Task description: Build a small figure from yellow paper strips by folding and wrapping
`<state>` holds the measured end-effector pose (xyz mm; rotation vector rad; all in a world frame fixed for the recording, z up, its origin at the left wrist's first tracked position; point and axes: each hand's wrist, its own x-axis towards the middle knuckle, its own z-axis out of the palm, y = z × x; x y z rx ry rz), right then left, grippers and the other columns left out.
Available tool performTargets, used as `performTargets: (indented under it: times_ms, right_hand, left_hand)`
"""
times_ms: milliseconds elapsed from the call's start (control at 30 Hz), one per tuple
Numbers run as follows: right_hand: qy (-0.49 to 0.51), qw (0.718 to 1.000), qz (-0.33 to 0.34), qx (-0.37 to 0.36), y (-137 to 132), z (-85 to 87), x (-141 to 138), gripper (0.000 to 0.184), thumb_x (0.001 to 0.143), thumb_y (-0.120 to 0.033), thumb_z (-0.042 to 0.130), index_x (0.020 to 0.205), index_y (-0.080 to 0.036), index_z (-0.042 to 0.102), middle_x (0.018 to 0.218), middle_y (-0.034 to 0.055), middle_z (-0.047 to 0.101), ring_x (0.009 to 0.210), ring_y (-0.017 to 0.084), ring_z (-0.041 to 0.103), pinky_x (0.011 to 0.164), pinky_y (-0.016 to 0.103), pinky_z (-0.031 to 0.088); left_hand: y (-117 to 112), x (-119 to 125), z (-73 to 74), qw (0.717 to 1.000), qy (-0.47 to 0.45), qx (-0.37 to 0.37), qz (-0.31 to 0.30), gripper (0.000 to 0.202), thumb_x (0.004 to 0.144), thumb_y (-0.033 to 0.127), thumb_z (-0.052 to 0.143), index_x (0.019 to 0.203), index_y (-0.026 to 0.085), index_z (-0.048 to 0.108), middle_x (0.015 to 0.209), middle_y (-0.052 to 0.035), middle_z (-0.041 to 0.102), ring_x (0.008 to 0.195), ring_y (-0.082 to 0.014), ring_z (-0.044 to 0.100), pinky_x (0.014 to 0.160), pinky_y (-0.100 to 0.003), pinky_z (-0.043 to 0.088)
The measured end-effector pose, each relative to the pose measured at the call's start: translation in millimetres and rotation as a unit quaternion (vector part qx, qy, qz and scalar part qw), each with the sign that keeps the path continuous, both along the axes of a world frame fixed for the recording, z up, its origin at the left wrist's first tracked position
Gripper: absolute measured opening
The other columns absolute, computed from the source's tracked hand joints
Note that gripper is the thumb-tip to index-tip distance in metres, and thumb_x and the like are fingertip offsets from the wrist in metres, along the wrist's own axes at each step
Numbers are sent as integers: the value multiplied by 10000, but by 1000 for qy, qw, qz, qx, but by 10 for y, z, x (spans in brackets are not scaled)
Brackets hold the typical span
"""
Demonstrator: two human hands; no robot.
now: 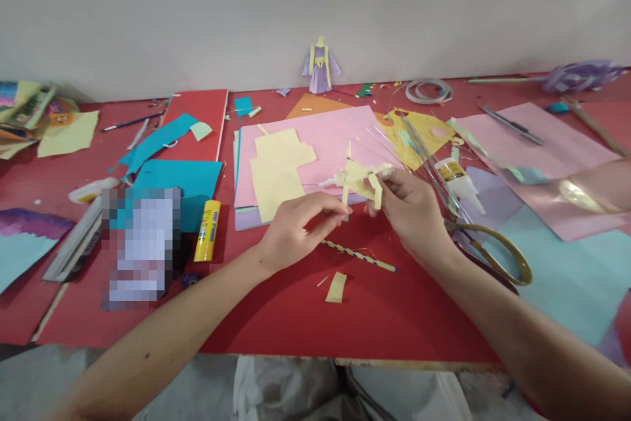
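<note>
Just nearer than patterned pencil [362, 257], on red worktop [345, 332]: pale-yellow scrap [336, 288]. Right of pencil, scissors [522, 270]; left, yellow glue stick [208, 230]. Just beyond pencil, left hand [290, 232], fingers narrow, grip cannot be told; right hand [411, 207], fingers pinching pale-yellow paper cutout [357, 175]. Farther beyond pencil, pink sheet [340, 125]; farthest, purple-and-yellow paper figure [319, 73].

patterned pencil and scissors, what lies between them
In the head view, the right wrist lies between the patterned pencil and the scissors, over red tabletop.
</note>
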<state>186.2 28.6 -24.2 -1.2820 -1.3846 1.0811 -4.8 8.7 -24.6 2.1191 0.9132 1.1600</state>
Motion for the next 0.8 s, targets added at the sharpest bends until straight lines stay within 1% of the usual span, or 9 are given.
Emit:
performTargets:
  times_ms: [100, 200, 300, 400, 467, 567, 667, 800]
  right_hand:
    - [9, 999, 20, -24, -23, 27, -19, 163, 841, -311, 629, 719, -209, 597, 510, -38, 552, 497, 114, 523, 534, 258, 415]
    - [25, 998, 33, -47, -38, 55, -28, 154, 785, -308, 677, 704, -205, 596, 510, -41, 546, 481, 112, 507, 494, 249, 393]
    - [32, 997, 47, -52, -47, 74, -32, 144, 779, -292, 672, 689, -204, 602, 510, -41, 545, 470, 104, 486, 472, 241, 364]
    - [25, 996, 63, -49, -52, 74, -40, 190, 780, -291, 677, 636, -200, 593, 507, -33, 544, 474, 103, 485, 478, 246, 367]
    - [37, 997, 49, -37, -54, 66, -44, 208, 801, -316, 664, 642, -206, 585, 496, -35, 533, 457, 106, 476, 473, 255, 369]
    - [42, 999, -12, 10, -55, 59, -41, 224, 844, -356, 624, 679, -213, 574, 505, -41, 505, 456, 110, 458, 475, 267, 363]
    - [5, 997, -55, 53, -60, 75, -32, 258, 849, -367, 628, 664, -199, 565, 545, -36, 488, 497, 108, 463, 495, 267, 352]
    - [-34, 995, -79, 58, -63, 91, -21, 258, 860, -348, 616, 649, -203, 578, 511, -38, 488, 457, 97, 431, 455, 254, 327]
  left_hand:
    - [4, 2, -35, 995, 65, 53, -50, 74, 918, 146, 528, 944, 172, 593, 891, -41, 710, 837, -125, 670, 755, -232, 531]
    - [-4, 3, -68, 988, 96, 81, -91, 91, 936, 153, 496, 963, 168, 582, 898, -46, 706, 838, -126, 664, 743, -227, 520]
    - [-8, -3, -81, 985, 113, 79, -107, 90, 942, 165, 492, 963, 174, 579, 892, -39, 702, 821, -122, 659, 721, -220, 512]
    - [-3, -12, -74, 986, 110, 78, -103, 87, 943, 168, 495, 965, 180, 578, 896, -34, 706, 817, -118, 661, 715, -215, 511]
    - [-2, -16, -64, 986, 103, 82, -103, 90, 941, 162, 497, 969, 176, 582, 899, -37, 708, 827, -122, 665, 724, -220, 514]
    - [-4, -15, -46, 988, 90, 71, -101, 102, 938, 151, 497, 973, 174, 590, 894, -37, 709, 815, -119, 668, 725, -219, 523]
    - [-2, -11, -24, 994, 68, 44, -79, 99, 927, 146, 515, 964, 182, 600, 885, -26, 715, 784, -104, 669, 679, -188, 524]
    - [9, -9, -2, 997, 49, 41, -54, 90, 906, 121, 541, 934, 171, 610, 856, -19, 714, 761, -95, 664, 681, -182, 521]
